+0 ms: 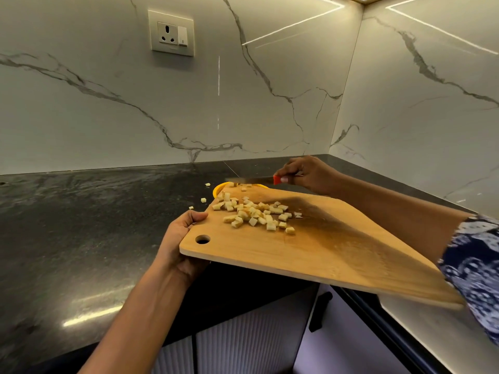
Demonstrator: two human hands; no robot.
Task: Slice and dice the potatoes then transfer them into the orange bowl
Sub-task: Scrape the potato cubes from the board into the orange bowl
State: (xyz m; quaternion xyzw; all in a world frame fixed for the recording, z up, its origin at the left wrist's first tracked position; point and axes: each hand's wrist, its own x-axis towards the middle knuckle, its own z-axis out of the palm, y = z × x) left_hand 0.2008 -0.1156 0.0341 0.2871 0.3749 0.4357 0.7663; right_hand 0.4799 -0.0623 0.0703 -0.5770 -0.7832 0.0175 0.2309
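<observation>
One knife [258, 180] points left across the board's [324, 244] far end.

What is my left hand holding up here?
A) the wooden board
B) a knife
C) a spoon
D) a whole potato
A: the left hand grips the corner of the wooden board beside its hole, with the board's far edge over the orange bowl; the knife is in the right hand.
</observation>
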